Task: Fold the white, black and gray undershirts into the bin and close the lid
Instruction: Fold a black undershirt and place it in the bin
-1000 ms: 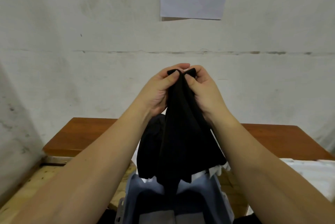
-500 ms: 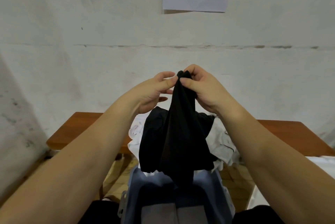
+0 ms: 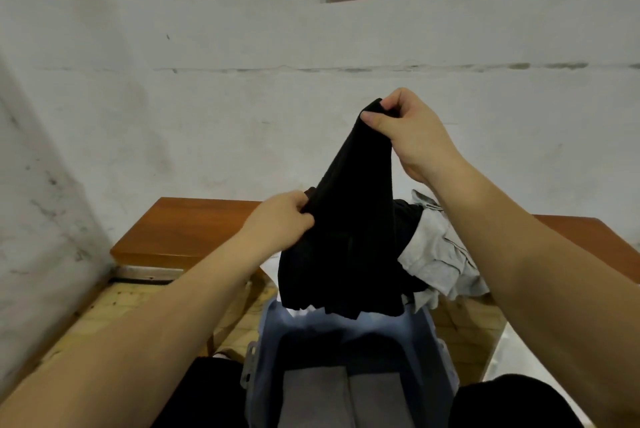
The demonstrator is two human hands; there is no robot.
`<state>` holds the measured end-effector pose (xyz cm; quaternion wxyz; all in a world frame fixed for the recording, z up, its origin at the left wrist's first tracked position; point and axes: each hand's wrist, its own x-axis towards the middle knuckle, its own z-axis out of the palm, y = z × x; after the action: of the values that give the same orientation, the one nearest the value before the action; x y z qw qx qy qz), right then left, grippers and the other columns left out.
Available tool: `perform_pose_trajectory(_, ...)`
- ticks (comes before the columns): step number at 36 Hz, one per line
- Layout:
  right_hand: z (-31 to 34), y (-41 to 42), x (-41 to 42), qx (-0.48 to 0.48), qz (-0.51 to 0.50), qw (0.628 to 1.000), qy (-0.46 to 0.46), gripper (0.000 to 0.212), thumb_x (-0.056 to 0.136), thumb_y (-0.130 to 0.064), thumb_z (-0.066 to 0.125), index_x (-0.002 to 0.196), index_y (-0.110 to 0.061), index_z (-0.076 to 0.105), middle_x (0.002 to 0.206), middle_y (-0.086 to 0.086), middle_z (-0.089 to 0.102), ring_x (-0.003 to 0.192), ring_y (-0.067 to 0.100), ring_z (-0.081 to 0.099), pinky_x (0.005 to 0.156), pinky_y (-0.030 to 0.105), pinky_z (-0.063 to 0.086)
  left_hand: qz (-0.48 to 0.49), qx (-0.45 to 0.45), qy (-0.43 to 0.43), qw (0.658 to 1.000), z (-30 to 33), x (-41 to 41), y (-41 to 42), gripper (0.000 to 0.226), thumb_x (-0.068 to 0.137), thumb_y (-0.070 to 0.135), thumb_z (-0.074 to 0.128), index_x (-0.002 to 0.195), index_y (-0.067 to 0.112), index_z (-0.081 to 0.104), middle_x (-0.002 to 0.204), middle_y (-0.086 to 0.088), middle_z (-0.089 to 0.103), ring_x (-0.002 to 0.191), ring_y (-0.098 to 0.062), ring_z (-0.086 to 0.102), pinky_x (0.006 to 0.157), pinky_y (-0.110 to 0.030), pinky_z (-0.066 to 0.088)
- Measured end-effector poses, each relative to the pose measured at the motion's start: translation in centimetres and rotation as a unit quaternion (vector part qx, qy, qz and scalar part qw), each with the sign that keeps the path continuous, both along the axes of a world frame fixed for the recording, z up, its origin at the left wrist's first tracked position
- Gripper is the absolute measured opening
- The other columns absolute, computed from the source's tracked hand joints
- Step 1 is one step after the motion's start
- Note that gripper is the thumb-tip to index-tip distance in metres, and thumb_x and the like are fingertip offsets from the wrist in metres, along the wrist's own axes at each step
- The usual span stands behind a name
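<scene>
Your left hand (image 3: pixel 282 216) has dropped from the top to grip the black undershirt's (image 3: pixel 349 237) side; your right hand (image 3: pixel 408 136) still pinches the top (folding begins) above the bin (image 3: pixel 346 334).

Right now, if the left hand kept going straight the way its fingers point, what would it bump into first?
The left hand already grips the black undershirt, so that cloth is first. Its fingers point rightward; beyond the black cloth lies the gray undershirt on the wooden table, though depth is hard to judge.
</scene>
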<state>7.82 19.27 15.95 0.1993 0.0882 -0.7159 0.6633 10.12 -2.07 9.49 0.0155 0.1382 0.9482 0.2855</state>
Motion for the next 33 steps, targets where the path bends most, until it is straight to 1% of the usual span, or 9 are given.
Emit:
perform_pose_trajectory(5,0.1,3.1,0.2,0.064,0.029,0.997,-0.036,0.02,0.088,-0.005,0.07,0.091,-0.021,0.057,0.088,-0.002,0.062,0.074,0.01,0.063,0.071,0.024,0.052,0.08,0.165,0.017,0.983,1.0,-2.5,-1.9,0.008,0.091,0.023,0.06,0.09,0.016,0.063,0.079,0.0,0.06,0.072,-0.016,0.053,0.061,-0.03,0.038)
perform_pose_trajectory(10,-0.1,5.9,0.7,0.245,0.036,0.955,-0.163,0.029,0.088,-0.012,0.071,0.114,-0.024,0.064,0.111,0.004,0.066,0.097,0.016,0.066,0.093,0.027,0.052,0.07,0.339,-0.01,0.938,2.3,-3.7,-2.9,0.007,0.094,0.021,0.061,0.087,0.019,0.064,0.087,0.004,0.063,0.084,-0.01,0.055,0.072,-0.025,0.038)
perform_pose_trajectory(14,-0.5,6.3,1.4,0.43,0.038,0.874,-0.223,0.008,0.087,-0.023,0.073,0.095,-0.023,0.072,0.095,0.001,0.073,0.091,0.021,0.068,0.093,0.034,0.052,0.054,0.354,-0.012,0.933,2.6,-4.5,-3.6,0.007,0.095,0.021,0.061,0.092,0.024,0.066,0.094,0.006,0.067,0.094,-0.009,0.058,0.078,-0.023,0.038)
perform_pose_trajectory(17,-1.1,5.7,1.5,0.523,0.042,0.813,-0.252,0.017,0.088,-0.034,0.071,0.094,-0.018,0.072,0.095,0.005,0.074,0.094,0.025,0.069,0.096,0.042,0.05,0.033,0.312,-0.001,0.949,2.8,-4.8,-4.0,0.011,0.095,0.022,0.061,0.088,0.028,0.066,0.088,0.009,0.065,0.087,-0.01,0.057,0.077,-0.024,0.038)
perform_pose_trajectory(19,-1.2,5.5,1.5,0.548,0.041,0.799,-0.246,0.024,0.089,-0.04,0.068,0.092,-0.016,0.069,0.09,0.003,0.071,0.087,0.024,0.067,0.088,0.04,0.049,0.027,0.285,0.012,0.958,3.0,-5.0,-4.4,0.011,0.096,0.023,0.061,0.088,0.029,0.066,0.086,0.011,0.064,0.081,-0.005,0.057,0.073,-0.021,0.038)
perform_pose_trajectory(22,-0.9,5.2,1.5,0.517,0.023,0.833,-0.195,0.022,0.093,-0.039,0.064,0.084,-0.019,0.06,0.077,-0.001,0.059,0.07,0.017,0.052,0.065,0.033,0.038,0.028,0.255,0.037,0.966,3.6,-5.1,-5.0,0.006,0.096,0.021,0.061,0.093,0.023,0.066,0.083,0.011,0.063,0.065,0.008,0.055,0.059,-0.009,0.038)
perform_pose_trajectory(26,-1.3,4.7,0.7,0.269,0.053,0.95,-0.148,0.015,0.093,-0.022,0.067,0.084,-0.015,0.057,0.082,0.002,0.064,0.081,0.018,0.061,0.08,0.032,0.054,0.034,0.274,0.062,0.959,4.8,-5.6,-6.4,0.011,0.096,0.02,0.061,0.088,0.027,0.065,0.078,0.01,0.062,0.058,0.007,0.053,0.06,-0.01,0.036)
perform_pose_trajectory(29,-2.3,4.6,0.2,0.259,0.053,0.949,-0.171,0.012,0.092,-0.019,0.067,0.087,-0.014,0.058,0.086,0.004,0.065,0.082,0.018,0.064,0.079,0.031,0.058,0.019,0.217,0.049,0.975,4.6,-6.1,-7.4,0.009,0.096,0.023,0.06,0.091,0.027,0.067,0.08,0.006,0.062,0.068,-0.008,0.053,0.073,-0.022,0.038)
perform_pose_trajectory(33,-2.6,4.6,0.3,0.269,0.037,0.946,-0.177,0.011,0.094,-0.024,0.063,0.091,-0.015,0.059,0.086,0.004,0.069,0.072,0.016,0.07,0.071,0.03,0.059,-0.004,0.199,0.019,0.98,4.1,-6.4,-8.1,0.01,0.097,0.027,0.059,0.098,0.024,0.068,0.065,-0.003,0.053,0.056,-0.013,0.044,0.073,-0.032,0.037)
